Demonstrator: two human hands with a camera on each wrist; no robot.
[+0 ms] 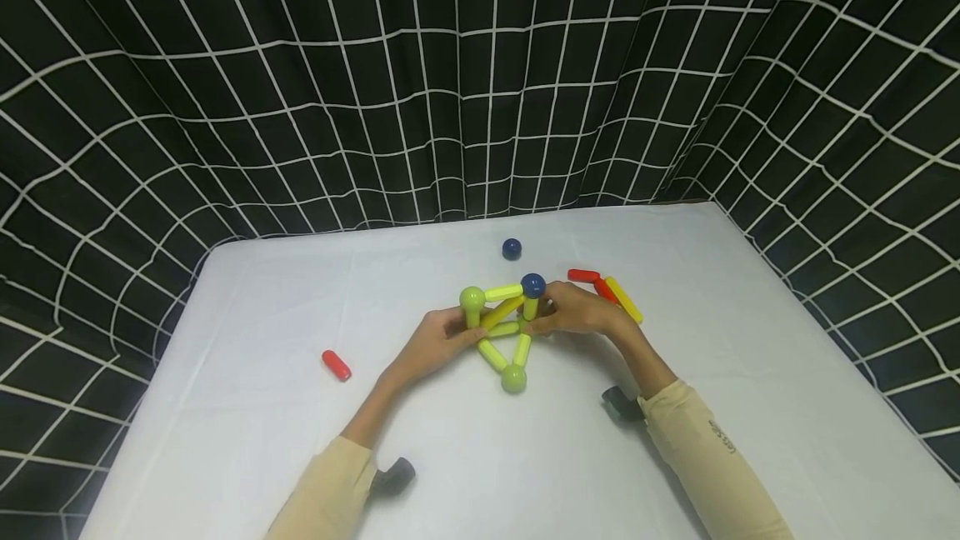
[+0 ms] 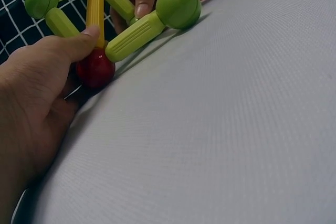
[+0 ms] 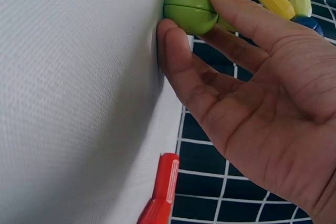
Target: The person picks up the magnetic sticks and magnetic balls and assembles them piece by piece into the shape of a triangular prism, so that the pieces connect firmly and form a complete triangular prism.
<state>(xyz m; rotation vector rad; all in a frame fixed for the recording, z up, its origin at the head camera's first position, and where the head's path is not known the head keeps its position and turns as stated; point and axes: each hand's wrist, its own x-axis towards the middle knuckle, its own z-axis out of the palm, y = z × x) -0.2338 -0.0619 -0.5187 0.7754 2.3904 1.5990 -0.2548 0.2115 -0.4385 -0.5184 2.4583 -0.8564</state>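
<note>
A ball-and-stick toy frame (image 1: pixel 492 352) stands on the white table between both hands. Its sticks are yellow-green, plus one longer yellow stick (image 2: pixel 95 11) slanting across. Green balls (image 1: pixel 513 378) and a blue ball (image 1: pixel 533 286) join them, and a red ball (image 2: pixel 96 68) sits at the lower left corner. My left hand (image 1: pixel 438 346) grips that corner, its thumb on the yellow stick's lower end by the red ball. On the other side, my right hand (image 1: pixel 576 309) holds a lower green ball (image 3: pixel 190 11) between thumb and fingers.
Behind the frame lies a loose blue ball (image 1: pixel 512 249). Two red sticks (image 1: pixel 582 275) and a yellow stick (image 1: pixel 624 299) lie beyond my right hand. Another red stick (image 1: pixel 336 365) is at the left. Dark grid-patterned curtains (image 1: pixel 420 90) border the table's back and sides.
</note>
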